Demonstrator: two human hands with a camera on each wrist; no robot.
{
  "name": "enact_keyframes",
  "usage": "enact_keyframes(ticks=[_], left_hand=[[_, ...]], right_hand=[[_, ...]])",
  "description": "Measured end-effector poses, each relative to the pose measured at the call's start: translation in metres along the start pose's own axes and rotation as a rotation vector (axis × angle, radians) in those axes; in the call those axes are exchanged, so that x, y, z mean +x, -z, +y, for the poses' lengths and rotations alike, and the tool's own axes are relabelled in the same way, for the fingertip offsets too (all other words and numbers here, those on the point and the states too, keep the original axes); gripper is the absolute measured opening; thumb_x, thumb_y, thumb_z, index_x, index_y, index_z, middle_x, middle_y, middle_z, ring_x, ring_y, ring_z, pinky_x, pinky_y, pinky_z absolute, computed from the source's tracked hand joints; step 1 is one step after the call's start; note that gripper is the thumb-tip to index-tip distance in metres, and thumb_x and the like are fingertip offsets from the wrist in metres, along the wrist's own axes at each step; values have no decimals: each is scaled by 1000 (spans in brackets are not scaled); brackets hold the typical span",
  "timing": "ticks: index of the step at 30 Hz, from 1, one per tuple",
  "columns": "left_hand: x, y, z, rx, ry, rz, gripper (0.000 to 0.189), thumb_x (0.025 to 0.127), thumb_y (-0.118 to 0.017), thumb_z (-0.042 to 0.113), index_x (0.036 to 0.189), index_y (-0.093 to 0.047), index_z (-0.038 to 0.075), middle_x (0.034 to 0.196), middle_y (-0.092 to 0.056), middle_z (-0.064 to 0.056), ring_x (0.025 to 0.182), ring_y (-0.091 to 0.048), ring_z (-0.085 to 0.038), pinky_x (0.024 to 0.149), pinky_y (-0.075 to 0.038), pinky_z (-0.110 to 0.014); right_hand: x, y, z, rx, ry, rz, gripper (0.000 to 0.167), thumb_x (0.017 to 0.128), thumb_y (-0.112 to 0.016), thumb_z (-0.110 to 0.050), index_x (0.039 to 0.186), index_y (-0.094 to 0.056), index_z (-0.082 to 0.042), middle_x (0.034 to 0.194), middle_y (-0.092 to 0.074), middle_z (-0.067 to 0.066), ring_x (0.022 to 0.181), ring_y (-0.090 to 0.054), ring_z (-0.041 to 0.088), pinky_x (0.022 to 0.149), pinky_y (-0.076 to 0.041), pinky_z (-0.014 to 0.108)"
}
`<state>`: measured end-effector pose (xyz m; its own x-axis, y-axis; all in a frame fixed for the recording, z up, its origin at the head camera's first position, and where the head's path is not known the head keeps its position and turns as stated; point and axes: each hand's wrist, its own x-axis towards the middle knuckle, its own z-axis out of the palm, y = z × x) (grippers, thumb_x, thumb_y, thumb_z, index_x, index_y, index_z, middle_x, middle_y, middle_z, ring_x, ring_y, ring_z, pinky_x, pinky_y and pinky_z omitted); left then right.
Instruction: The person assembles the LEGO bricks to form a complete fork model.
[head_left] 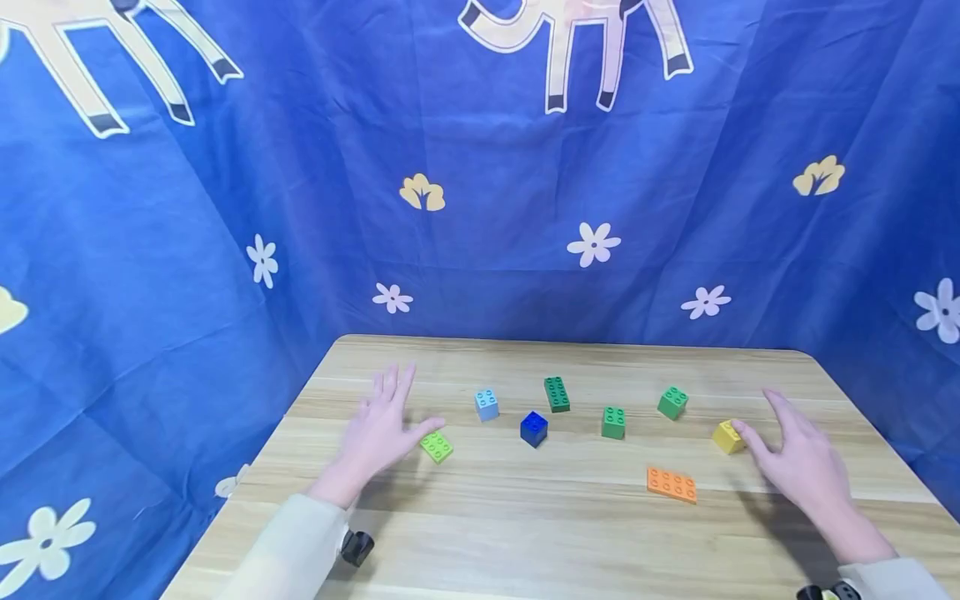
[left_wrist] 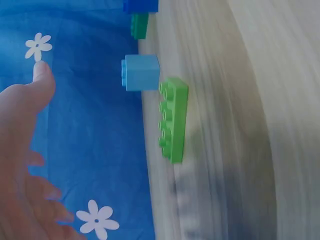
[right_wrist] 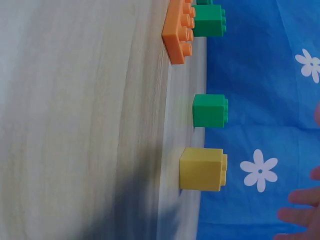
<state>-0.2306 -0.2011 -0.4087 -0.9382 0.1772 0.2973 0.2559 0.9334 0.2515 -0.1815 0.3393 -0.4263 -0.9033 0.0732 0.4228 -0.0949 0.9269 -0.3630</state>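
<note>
My left hand (head_left: 380,427) hovers over the left of the table, fingers spread. Its thumb overlaps the edge of a flat lime-green brick (head_left: 437,447) in the head view; the left wrist view has this brick (left_wrist: 175,120) lying studs up, apart from the hand. On the right, my right hand (head_left: 806,454) is also held with fingers extended and nothing in it. A yellow brick (head_left: 727,437) lies just beyond its thumb tip. The right wrist view shows that yellow brick (right_wrist: 202,169) on the table, with the fingertips (right_wrist: 297,216) off to the side.
Between the hands on the wooden table (head_left: 480,533) are a light blue brick (head_left: 487,406), a dark blue brick (head_left: 534,429), a long dark green brick (head_left: 557,394), two green bricks (head_left: 612,422) and a flat orange brick (head_left: 671,485). A blue patterned curtain (head_left: 495,275) hangs behind.
</note>
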Motion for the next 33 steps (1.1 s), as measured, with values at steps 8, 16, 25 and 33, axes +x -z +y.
enact_keyframes(ticks=[8,16,25,33], left_hand=[[6,-9,16,-260,34,-19,94,79,-57,65,147,-24,9,150,-18,-20,131,-27,-42,100,-30,-59],[19,-27,22,-507,111,-4,78,80,-67,49,142,-36,13,143,-37,-17,127,-37,-39,102,-32,-55],[25,-44,29,-733,178,-34,72,79,-73,37,138,-41,9,140,-40,-17,122,-43,-40,99,-38,-50],[32,-56,34,-856,231,-45,61,81,-73,23,133,-46,6,134,-45,-24,114,-51,-40,94,-44,-47]], right_hand=[[-4,-4,9,131,-131,-72,74,92,-52,-45,143,-26,1,128,-42,36,107,-42,56,77,-36,66],[-2,-14,20,273,-181,-96,72,92,-54,-42,138,-31,8,127,-43,37,105,-48,53,76,-42,59],[-2,-22,26,263,-204,-108,69,90,-56,-42,132,-39,9,121,-48,36,98,-55,50,66,-51,43],[-2,-28,29,318,-231,-176,71,90,-59,-41,131,-36,12,121,-47,38,97,-55,50,58,-51,30]])
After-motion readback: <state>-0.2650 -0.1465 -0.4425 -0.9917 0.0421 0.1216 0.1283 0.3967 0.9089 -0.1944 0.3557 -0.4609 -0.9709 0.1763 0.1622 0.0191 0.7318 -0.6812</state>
